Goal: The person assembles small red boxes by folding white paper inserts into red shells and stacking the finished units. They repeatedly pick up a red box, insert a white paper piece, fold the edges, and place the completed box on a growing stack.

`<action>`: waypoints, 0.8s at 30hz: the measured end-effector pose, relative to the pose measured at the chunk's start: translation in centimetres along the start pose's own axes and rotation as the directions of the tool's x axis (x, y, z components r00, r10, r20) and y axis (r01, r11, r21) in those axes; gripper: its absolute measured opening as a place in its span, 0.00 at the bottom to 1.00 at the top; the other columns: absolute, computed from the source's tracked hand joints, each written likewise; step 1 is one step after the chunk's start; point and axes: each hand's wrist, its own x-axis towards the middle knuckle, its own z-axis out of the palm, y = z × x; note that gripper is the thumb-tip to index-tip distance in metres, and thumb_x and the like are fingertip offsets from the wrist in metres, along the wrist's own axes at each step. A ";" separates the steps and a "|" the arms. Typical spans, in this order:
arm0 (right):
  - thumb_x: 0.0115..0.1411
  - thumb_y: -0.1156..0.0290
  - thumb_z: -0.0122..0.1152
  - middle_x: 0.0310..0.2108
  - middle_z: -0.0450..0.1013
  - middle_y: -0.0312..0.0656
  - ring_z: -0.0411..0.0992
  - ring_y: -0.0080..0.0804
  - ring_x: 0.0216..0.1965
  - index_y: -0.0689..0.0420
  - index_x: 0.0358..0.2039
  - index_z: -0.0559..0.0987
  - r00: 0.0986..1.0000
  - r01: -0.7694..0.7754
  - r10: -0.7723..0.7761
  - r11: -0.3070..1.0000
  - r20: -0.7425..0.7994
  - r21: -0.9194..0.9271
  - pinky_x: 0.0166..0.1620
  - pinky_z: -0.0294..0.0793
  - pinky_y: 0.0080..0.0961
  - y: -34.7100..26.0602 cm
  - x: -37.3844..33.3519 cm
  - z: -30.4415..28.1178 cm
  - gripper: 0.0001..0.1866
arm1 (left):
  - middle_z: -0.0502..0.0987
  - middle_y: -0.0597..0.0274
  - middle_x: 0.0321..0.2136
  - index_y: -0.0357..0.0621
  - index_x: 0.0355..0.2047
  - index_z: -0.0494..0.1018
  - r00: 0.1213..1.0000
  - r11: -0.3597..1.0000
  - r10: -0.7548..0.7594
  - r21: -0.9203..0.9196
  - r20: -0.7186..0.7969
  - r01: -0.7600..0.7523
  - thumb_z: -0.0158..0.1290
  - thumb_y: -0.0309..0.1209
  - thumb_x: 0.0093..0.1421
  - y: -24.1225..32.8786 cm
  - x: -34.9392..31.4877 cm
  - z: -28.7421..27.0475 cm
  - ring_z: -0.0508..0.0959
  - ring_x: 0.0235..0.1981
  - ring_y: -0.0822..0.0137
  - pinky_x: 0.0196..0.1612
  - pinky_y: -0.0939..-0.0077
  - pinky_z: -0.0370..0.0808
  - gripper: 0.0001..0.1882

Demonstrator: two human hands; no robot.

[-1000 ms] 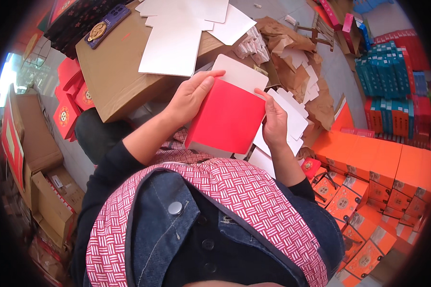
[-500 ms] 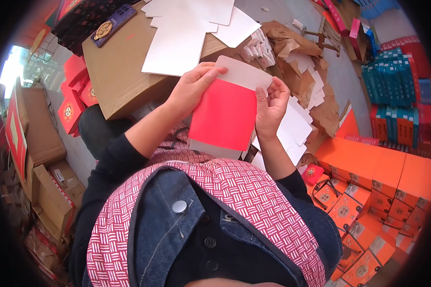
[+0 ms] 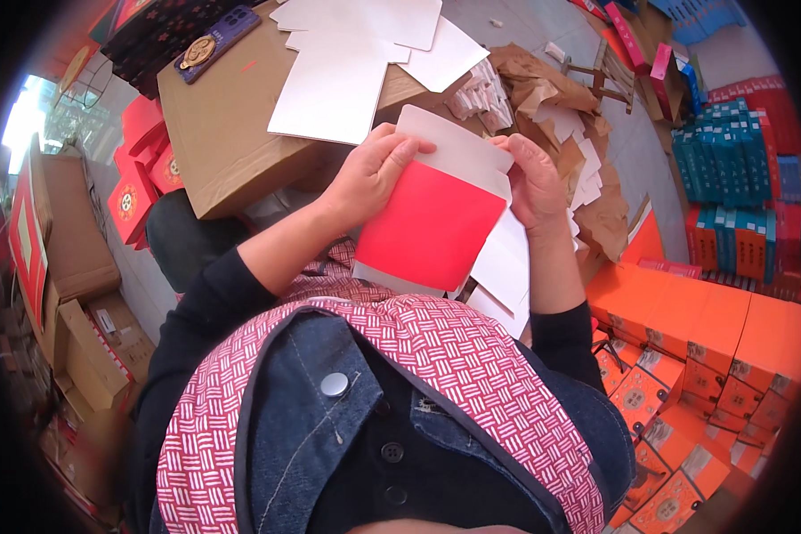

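Observation:
Between my hands, in front of my apron, is a red paper carton (image 3: 432,227) with a white flap raised along its far side. My left hand (image 3: 372,173) is closed on its upper left edge, the thumb lying over the flap. At the flap's right end, my right hand (image 3: 540,182) has its fingers bent and pinched at the corner. Part of those fingertips is hidden. White card pieces (image 3: 505,262) show beyond the carton's right side, below my right hand.
A brown cardboard box (image 3: 222,142) ahead bears white card blanks (image 3: 334,84) and a phone (image 3: 214,46). Crumpled brown paper (image 3: 543,84) lies to its right. Orange boxes (image 3: 694,311) fill the right side, with teal boxes (image 3: 725,151) beyond. Red boxes (image 3: 133,200) sit left.
My right hand has shifted rightward, from gripping over the flap to its outer corner. The carton has turned slightly clockwise. My left hand keeps its hold.

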 end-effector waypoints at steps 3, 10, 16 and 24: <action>0.63 0.66 0.57 0.39 0.76 0.43 0.74 0.27 0.37 0.61 0.33 0.78 0.983 -0.107 0.126 0.984 0.135 -0.141 0.42 0.76 0.26 -2.2 0.9 0.4 0.10 | 0.70 0.56 0.40 0.37 0.43 0.74 0.997 0.996 0.077 0.054 -0.007 -0.077 0.40 0.34 0.69 -0.2 0.0 0.0 0.73 0.42 0.62 0.49 0.74 0.68 0.16; 0.62 0.71 0.58 0.30 0.72 0.35 0.70 0.19 0.34 0.63 0.36 0.77 0.919 0.194 -0.368 0.732 -0.140 -0.653 0.40 0.70 0.18 -0.1 -3.1 -0.6 0.07 | 0.69 0.57 0.42 0.36 0.44 0.74 0.998 0.998 0.025 0.055 -0.061 -0.022 0.36 0.35 0.71 -0.7 -0.6 -0.4 0.72 0.42 0.67 0.49 0.78 0.68 0.18; 0.62 0.72 0.59 0.33 0.73 0.33 0.70 0.17 0.35 0.63 0.39 0.78 0.944 0.116 -0.258 0.842 -0.204 -0.527 0.42 0.69 0.15 2.7 -4.7 1.6 0.09 | 0.72 0.56 0.41 0.38 0.51 0.66 0.973 0.979 0.008 -0.194 -0.232 -0.055 0.39 0.34 0.70 -1.9 -1.6 0.6 0.72 0.43 0.69 0.48 0.76 0.69 0.16; 0.61 0.74 0.60 0.36 0.75 0.35 0.71 0.19 0.39 0.64 0.44 0.75 0.955 0.184 -0.274 0.851 -0.116 -0.493 0.45 0.70 0.18 3.8 -3.5 -0.8 0.12 | 0.71 0.65 0.42 0.42 0.51 0.65 0.985 0.889 -0.172 -0.427 0.024 0.166 0.40 0.34 0.70 -1.7 -1.5 -0.4 0.70 0.44 0.77 0.50 0.82 0.69 0.14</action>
